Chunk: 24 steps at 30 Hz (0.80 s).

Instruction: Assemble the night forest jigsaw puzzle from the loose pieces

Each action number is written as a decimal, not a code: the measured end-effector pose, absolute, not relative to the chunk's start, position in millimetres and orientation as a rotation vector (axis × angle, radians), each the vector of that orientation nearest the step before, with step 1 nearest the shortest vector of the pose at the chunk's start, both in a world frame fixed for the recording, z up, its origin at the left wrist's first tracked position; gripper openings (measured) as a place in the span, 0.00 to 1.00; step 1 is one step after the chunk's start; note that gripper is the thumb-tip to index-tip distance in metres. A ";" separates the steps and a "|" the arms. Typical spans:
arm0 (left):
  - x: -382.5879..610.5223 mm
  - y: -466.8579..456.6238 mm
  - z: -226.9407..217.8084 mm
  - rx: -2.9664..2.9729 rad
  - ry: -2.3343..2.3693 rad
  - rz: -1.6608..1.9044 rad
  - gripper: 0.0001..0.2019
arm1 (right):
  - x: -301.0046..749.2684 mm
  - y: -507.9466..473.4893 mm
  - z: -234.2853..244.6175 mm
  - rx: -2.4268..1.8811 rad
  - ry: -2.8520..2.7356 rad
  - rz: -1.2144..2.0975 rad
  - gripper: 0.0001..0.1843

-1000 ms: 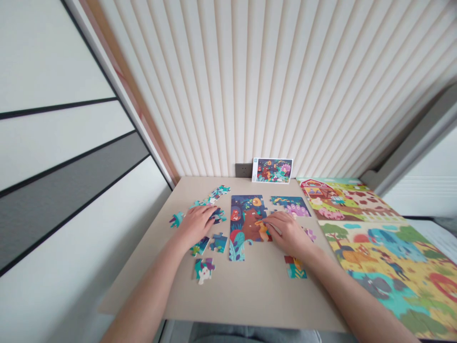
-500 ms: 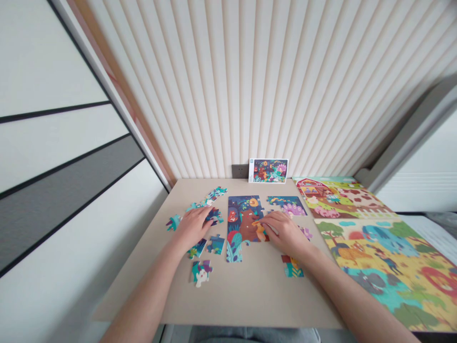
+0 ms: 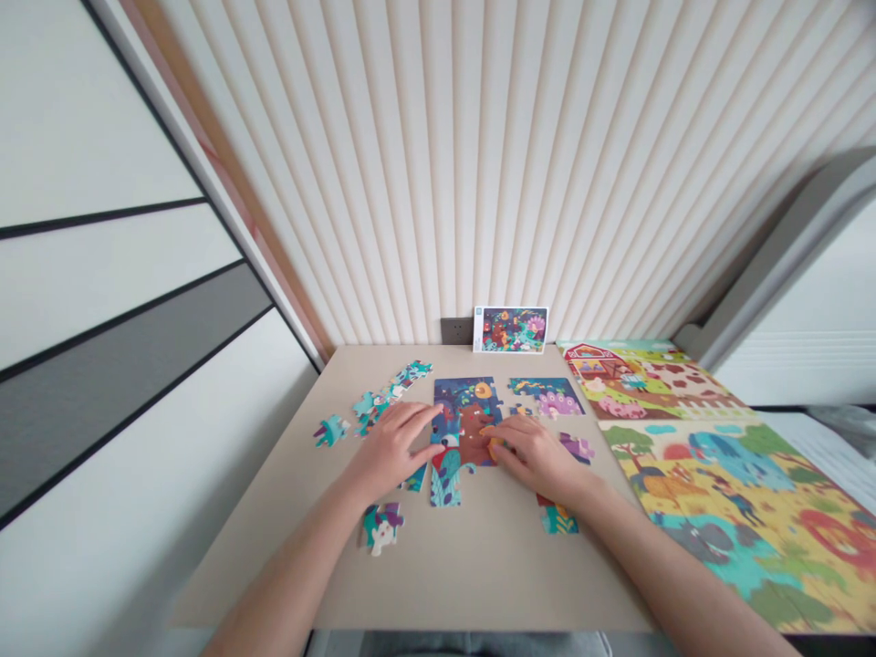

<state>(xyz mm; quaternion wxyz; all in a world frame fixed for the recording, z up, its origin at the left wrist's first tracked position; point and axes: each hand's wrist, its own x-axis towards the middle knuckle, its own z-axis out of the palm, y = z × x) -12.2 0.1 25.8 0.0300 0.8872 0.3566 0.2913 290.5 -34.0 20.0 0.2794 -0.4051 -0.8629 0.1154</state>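
A partly joined jigsaw puzzle (image 3: 472, 429) with a bear on dark blue lies mid-table. My left hand (image 3: 393, 447) is at its left edge, thumb and fingertips closed around a blue and white puzzle piece (image 3: 447, 441) over the puzzle. My right hand (image 3: 537, 452) has its fingers bent, with thumb and fingertips against the puzzle's right edge by the orange animal. Joined pieces with a pink peacock (image 3: 557, 403) lie beyond the right hand. Loose pieces (image 3: 383, 526) lie near my left wrist, and some behind that hand are partly hidden.
A picture card (image 3: 512, 330) leans on the ribbed wall beside a socket (image 3: 456, 330). Two finished puzzles, a farm scene (image 3: 650, 379) and an animal scene (image 3: 739, 511), cover the right side. More teal pieces (image 3: 411, 372) lie at the back left; a purple piece (image 3: 578, 447) lies right.
My left hand has moved right from the loose pieces to the puzzle's left edge, bringing a piece along. My right hand has shifted slightly left and down, still at the right edge.
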 end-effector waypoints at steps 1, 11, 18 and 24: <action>-6.8 -3.6 26.5 2.746 1.063 0.910 0.28 | 287.8 -35.5 20.7 -1.061 -2.316 0.347 0.14; 17.4 -16.2 17.2 2.809 0.881 0.926 0.30 | 268.7 -47.9 31.2 -1.060 -2.220 0.544 0.11; 17.4 -17.1 17.8 2.809 0.893 0.923 0.32 | 272.7 -48.4 28.4 -1.120 -2.011 0.730 0.21; 18.1 -16.7 18.2 2.847 0.748 0.880 0.30 | 271.7 -47.3 25.4 -1.108 -1.960 0.763 0.19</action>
